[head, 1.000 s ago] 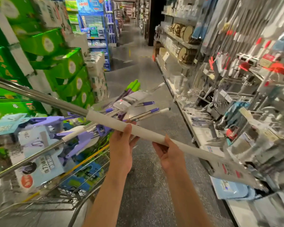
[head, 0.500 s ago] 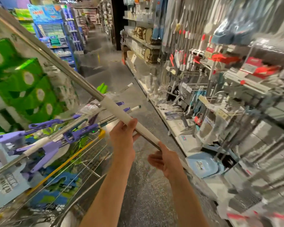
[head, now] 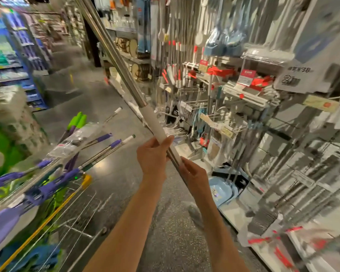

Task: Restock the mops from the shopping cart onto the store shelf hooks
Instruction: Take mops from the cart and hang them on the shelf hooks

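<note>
Fingers (head: 166, 141) of both hands are gripping the mop pole (head: 155, 126) at frame centre, tilting up-left. Next, prob. swinging top end toward shelf hooks (head: 196, 104) at right w/o clipping hung stock.

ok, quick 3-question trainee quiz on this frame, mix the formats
1. True or false: both hands grip the mop handle.
2. Multiple choice: the shopping cart with the purple mops sits A) left of the arms, B) right of the arms, C) behind the shelf.
3. Fill in: the left hand holds the handle on its ____ foam sleeve.

Key
1. True: the right hand grips just below the left.
2. A
3. white
</note>
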A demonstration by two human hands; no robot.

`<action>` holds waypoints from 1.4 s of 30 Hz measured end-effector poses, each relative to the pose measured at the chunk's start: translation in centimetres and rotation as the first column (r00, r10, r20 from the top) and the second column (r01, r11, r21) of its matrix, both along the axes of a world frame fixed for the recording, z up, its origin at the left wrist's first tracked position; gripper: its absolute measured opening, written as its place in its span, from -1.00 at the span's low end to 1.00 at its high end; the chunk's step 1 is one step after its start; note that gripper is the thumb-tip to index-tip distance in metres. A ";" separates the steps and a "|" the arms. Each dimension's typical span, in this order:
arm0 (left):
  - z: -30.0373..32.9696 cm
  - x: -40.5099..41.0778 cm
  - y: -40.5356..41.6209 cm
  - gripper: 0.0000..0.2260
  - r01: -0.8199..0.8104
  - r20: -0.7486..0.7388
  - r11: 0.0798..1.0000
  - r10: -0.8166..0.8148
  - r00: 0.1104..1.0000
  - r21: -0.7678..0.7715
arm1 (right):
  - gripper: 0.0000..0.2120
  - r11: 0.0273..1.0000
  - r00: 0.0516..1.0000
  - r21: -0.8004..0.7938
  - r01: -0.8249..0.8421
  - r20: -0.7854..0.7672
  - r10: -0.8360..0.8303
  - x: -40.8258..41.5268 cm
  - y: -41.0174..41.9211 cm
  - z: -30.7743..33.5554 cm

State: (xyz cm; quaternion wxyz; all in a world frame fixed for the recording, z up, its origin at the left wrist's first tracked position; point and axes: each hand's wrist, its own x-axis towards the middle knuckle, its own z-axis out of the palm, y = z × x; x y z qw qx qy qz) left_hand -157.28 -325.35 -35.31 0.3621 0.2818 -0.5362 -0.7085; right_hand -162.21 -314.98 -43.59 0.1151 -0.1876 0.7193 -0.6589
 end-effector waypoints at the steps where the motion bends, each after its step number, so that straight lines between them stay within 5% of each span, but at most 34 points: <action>1: -0.1 -0.6 -0.2 -0.90 0.011 0.000 1.000 -0.011 1.000 -0.015 | -0.75 1.000 1.000 -0.016 -0.003 -0.006 0.003 -0.4 0.0 0.1; 10: -0.7 -6.4 -3.5 -0.89 0.151 0.011 0.988 -0.151 0.989 -0.045 | -0.76 0.987 0.987 -0.021 0.158 0.032 -0.157 -5.9 -3.3 -0.2; 15: -0.9 -10.3 -6.2 -0.72 0.229 0.040 0.966 -0.225 0.973 -0.124 | -0.81 0.977 0.976 -0.045 0.207 0.077 -0.203 -8.6 -5.6 -0.4; 19: 0.0 -12.8 -8.0 -0.82 0.321 0.041 0.922 -0.320 0.947 -0.217 | -0.77 0.954 0.951 -0.042 0.298 0.098 -0.293 -10.5 -6.8 -0.9; 23: 1.2 -14.8 -9.4 -0.95 0.538 -0.028 0.820 -0.554 0.832 -0.196 | -0.83 0.925 0.921 -0.039 0.379 0.113 -0.373 -11.7 -6.7 -0.4; 32: 3.7 -21.3 -8.4 -0.82 0.787 -0.077 0.548 -0.831 0.551 -0.283 | -0.73 0.853 0.829 -0.109 0.510 0.327 -0.454 -12.6 -4.7 -0.6; 42: 3.2 -24.3 -1.3 -0.78 0.861 -0.093 0.461 -0.887 0.452 -0.214 | -0.71 0.765 0.817 -0.289 0.575 0.240 -0.524 -15.5 1.0 3.9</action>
